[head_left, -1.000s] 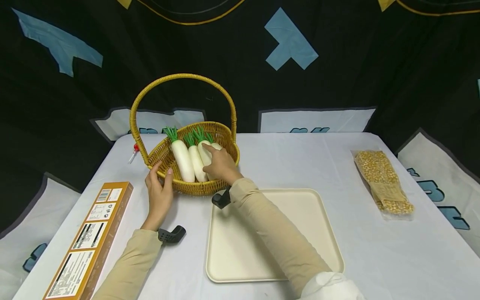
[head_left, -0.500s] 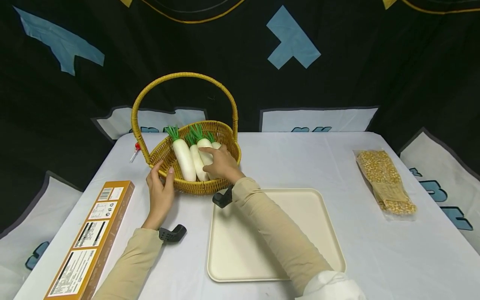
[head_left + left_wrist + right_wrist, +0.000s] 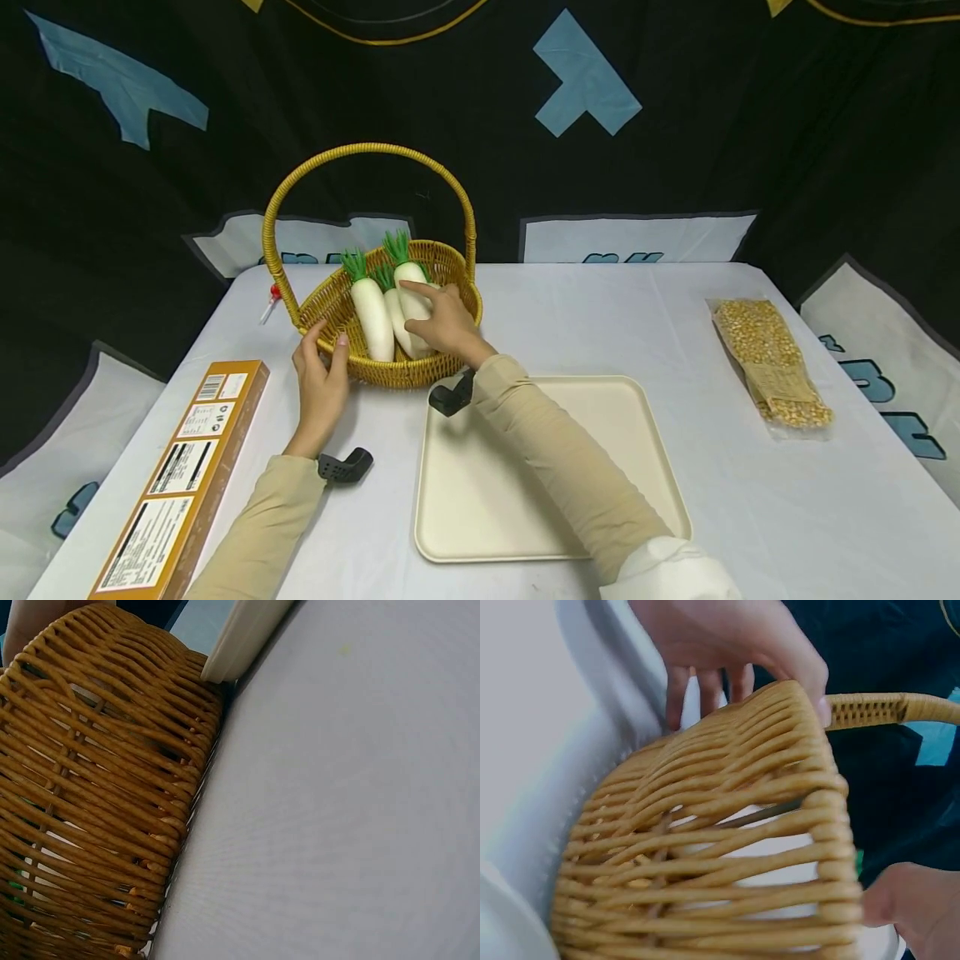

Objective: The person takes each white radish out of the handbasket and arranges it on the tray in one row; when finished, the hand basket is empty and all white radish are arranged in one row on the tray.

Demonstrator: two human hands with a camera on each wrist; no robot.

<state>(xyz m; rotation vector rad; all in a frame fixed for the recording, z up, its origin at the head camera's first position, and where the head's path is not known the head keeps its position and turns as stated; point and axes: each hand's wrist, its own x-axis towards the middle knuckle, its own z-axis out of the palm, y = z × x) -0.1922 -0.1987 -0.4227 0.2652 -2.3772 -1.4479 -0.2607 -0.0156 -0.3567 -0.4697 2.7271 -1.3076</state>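
A yellow wicker basket [image 3: 397, 379] with a tall arched handle holds several white radishes [image 3: 372, 321] with green tops. My left hand [image 3: 321, 387] grips its near left rim; in the right wrist view, the left thumb lies at the rim and the fingers [image 3: 710, 694] hang along the outer wall. Inside the basket, my right hand [image 3: 447, 321] holds one white radish [image 3: 411, 275] between thumb and fingers, its top higher than the others. The right hand partly covers the radish's lower part. Woven basket wall [image 3: 105, 787] fills the left side of the left wrist view.
Below the right forearm lies a cream tray [image 3: 517, 500], close to the basket. A long orange box [image 3: 180, 475] lies at the left, with a red-ended small item [image 3: 272, 302] behind it. A bag of corn kernels [image 3: 768, 367] lies at the right.
The radish in my right hand has risen a little, its green top now standing above the others. The leftmost radish has shifted slightly right. My left hand stays on the basket rim.
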